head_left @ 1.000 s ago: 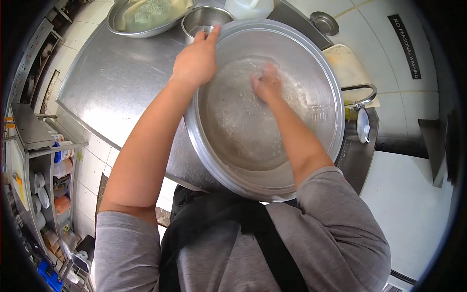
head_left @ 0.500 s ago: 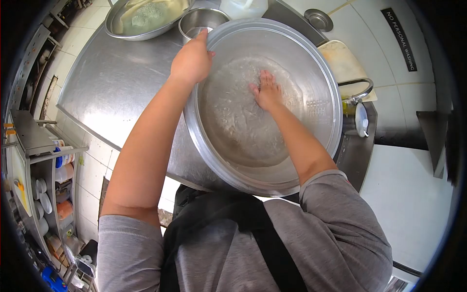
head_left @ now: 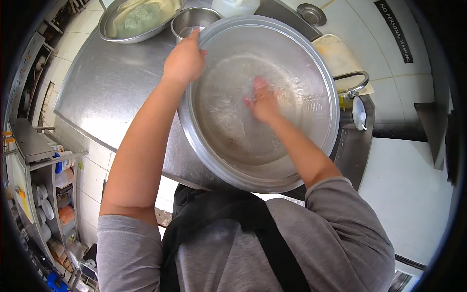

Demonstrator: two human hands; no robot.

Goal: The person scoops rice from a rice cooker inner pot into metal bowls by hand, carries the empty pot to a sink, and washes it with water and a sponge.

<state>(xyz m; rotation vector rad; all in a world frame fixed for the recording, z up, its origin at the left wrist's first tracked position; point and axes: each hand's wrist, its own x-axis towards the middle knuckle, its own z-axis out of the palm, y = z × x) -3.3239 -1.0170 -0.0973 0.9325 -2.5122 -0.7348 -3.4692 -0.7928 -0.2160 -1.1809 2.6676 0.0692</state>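
Note:
A large round metal basin [head_left: 194,141] with water in its bottom stands tilted on the metal counter [head_left: 109,92]. My left hand [head_left: 184,61] grips the basin's rim at the upper left. Inside the basin, my right hand [head_left: 264,101] is in the water, its fingers apart and partly smeared by motion. Graduation marks show on the inner wall to the right of it. Just beyond my left hand stands a small steel pot [head_left: 195,20].
At the upper left is a metal bowl [head_left: 141,36] with pale cloth-like material in liquid. A white plastic container [head_left: 236,7] stands behind the basin. On the right are a curved faucet [head_left: 357,87], a worn board [head_left: 338,56] and a steel lid [head_left: 311,14]. Shelves [head_left: 53,160] stand left.
My right hand has moved slightly left and down through the water. My left hand stays on the rim. The whole view has shifted a little, with the basin now further left.

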